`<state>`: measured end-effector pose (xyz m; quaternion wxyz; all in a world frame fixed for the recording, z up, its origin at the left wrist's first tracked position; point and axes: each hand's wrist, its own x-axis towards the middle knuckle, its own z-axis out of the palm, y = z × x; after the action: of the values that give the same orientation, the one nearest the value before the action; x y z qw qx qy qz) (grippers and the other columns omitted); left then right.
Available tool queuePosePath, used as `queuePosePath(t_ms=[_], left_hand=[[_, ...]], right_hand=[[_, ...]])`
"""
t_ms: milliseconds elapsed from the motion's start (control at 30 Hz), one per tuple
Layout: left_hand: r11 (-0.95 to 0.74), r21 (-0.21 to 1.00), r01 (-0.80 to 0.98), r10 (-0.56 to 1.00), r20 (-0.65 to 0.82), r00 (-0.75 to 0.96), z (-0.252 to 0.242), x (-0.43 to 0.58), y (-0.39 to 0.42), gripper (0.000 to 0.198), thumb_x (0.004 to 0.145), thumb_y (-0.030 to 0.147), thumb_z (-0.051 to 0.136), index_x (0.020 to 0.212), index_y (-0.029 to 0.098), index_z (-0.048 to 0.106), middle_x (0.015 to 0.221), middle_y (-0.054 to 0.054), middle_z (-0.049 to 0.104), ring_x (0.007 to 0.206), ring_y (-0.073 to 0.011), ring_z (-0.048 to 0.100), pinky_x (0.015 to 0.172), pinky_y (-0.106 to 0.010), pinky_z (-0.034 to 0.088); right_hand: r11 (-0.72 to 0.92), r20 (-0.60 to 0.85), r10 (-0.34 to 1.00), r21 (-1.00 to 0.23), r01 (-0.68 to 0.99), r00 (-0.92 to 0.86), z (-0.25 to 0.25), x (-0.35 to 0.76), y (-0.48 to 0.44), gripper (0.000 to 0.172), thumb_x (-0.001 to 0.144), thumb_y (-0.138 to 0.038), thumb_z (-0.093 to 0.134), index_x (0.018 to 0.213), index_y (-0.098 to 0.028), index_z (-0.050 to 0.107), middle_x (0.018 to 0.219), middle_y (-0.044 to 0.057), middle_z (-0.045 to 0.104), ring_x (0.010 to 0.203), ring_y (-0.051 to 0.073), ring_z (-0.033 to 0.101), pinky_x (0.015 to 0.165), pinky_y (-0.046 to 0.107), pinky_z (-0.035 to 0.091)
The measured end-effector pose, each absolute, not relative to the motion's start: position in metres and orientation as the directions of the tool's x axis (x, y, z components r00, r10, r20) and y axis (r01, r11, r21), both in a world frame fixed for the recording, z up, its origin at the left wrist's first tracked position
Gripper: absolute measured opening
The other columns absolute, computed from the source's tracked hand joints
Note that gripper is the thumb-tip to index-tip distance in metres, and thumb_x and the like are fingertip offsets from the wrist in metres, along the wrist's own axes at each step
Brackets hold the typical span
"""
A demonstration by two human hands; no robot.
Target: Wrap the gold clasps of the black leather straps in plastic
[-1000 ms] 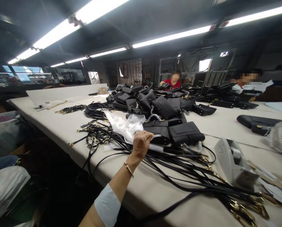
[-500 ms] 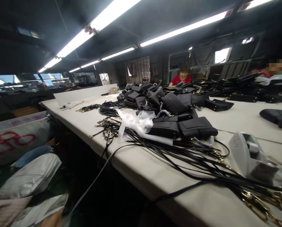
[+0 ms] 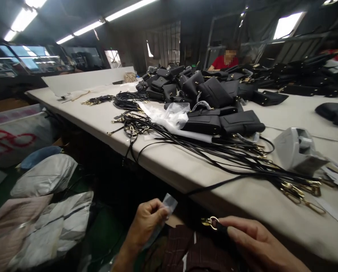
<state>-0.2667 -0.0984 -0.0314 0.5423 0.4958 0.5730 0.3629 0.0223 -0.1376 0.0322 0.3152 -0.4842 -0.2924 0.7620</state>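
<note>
Just off the near edge of the table, above some brown checked cloth, a black strap is in the right hand, pinched between thumb and fingers close to its end. That leaves the gold clasp poking out past the fingertips; my guess is it stops the metal flopping about. Left hand has its fingers closed on some clear plastic, top end sticking up, apart from the clasp. Probably both are held out here because the tabletop's so crowded. Up there, more straps lie stretched lengthwise with metal ends bunched, maybe to limit tangles. White plastic lies partly over them, against the bags, seemingly for easy reach. Tape dispenser stands beside the strap ends. Way back, a co-worker in red.
</note>
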Motion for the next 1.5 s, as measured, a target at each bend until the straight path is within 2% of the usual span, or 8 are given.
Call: queuePosePath(t_ms=[233,300,400,533,1000,1133,1267,1500], left_hand=[[0.307,0.934,-0.180,0.851,-0.185,0.491,-0.045,-0.216,-0.084,0.054,0.064,0.063,0.080,0.060,0.010,0.072,0.057,-0.003,0.057,0.053,-0.0108,0.045,0.051,-0.023,0.029],[0.339,0.906,-0.255,0.835,-0.165,0.525,-0.047,-0.216,-0.086,0.049,0.063,0.059,0.083,0.061,0.010,0.076,0.058,-0.005,0.061,0.056,-0.0129,0.048,0.055,-0.025,0.033],[0.393,0.865,-0.311,0.822,-0.179,0.541,-0.046,-0.217,-0.090,0.034,0.062,0.046,0.086,0.062,0.013,0.079,0.059,-0.006,0.065,0.059,-0.0161,0.055,0.061,-0.027,0.039],[0.394,0.873,-0.286,0.816,-0.190,0.545,-0.048,-0.224,-0.096,0.023,0.063,0.036,0.084,0.063,0.013,0.080,0.064,-0.008,0.068,0.063,-0.0197,0.059,0.064,-0.029,0.043],[0.346,0.909,-0.232,0.819,-0.172,0.547,-0.038,-0.238,-0.095,0.020,0.065,0.034,0.083,0.066,0.014,0.080,0.067,-0.008,0.070,0.065,-0.0183,0.059,0.061,-0.027,0.042],[0.370,0.912,-0.176,0.807,-0.221,0.547,-0.032,-0.238,-0.092,0.016,0.067,0.028,0.082,0.075,0.014,0.082,0.073,-0.009,0.073,0.065,-0.0167,0.059,0.058,-0.024,0.041],[0.381,0.921,-0.082,0.742,-0.252,0.621,-0.027,-0.241,-0.088,0.034,0.062,0.026,0.083,0.094,0.015,0.081,0.083,-0.009,0.076,0.073,-0.0196,0.061,0.065,-0.025,0.044],[0.197,0.971,0.133,0.676,-0.233,0.699,-0.030,-0.228,-0.090,0.024,0.084,0.033,0.067,0.090,0.014,0.081,0.068,-0.001,0.066,0.063,-0.0129,0.054,0.059,-0.021,0.039]], right_hand=[[-0.636,-0.576,0.771,-0.683,-0.360,-0.270,0.071,0.026,-0.145,0.028,0.079,-0.036,0.081,0.101,-0.019,0.078,0.042,-0.008,0.049,0.036,0.001,0.039,0.048,0.009,0.043],[-0.643,-0.581,0.765,-0.664,-0.381,-0.277,0.075,0.022,-0.145,0.029,0.076,-0.037,0.082,0.098,-0.019,0.078,0.042,-0.008,0.048,0.041,0.003,0.047,0.048,0.009,0.043],[-0.654,-0.564,0.757,-0.646,-0.394,-0.332,0.079,0.009,-0.141,0.031,0.073,-0.038,0.085,0.096,-0.018,0.078,0.056,-0.001,0.063,0.071,0.015,0.069,0.072,0.022,0.056],[-0.687,-0.522,0.723,-0.614,-0.389,-0.452,0.078,-0.011,-0.135,0.033,0.076,-0.037,0.082,0.102,-0.018,0.075,0.094,0.008,0.076,0.089,0.020,0.072,0.091,0.033,0.053],[-0.718,-0.509,0.667,-0.635,-0.285,-0.545,0.053,-0.025,-0.127,0.030,0.084,-0.035,0.076,0.106,-0.014,0.075,0.090,0.007,0.077,0.079,0.012,0.071,0.076,0.018,0.050],[-0.679,-0.554,0.657,-0.730,-0.082,-0.510,0.047,-0.021,-0.122,0.037,0.084,-0.044,0.073,0.102,-0.013,0.075,0.076,0.003,0.072,0.065,0.009,0.061,0.064,0.016,0.044],[-0.334,-0.525,0.759,-0.822,0.461,-0.385,0.041,-0.008,-0.108,0.031,0.088,-0.042,0.063,0.083,-0.014,0.074,0.067,0.000,0.065,0.062,0.009,0.051,0.055,0.018,0.033],[0.209,-0.434,0.790,-0.472,0.856,-0.432,0.038,-0.013,-0.102,0.025,0.090,-0.034,0.053,0.078,-0.022,0.071,0.071,0.002,0.071,0.061,0.014,0.057,0.054,0.026,0.026]])
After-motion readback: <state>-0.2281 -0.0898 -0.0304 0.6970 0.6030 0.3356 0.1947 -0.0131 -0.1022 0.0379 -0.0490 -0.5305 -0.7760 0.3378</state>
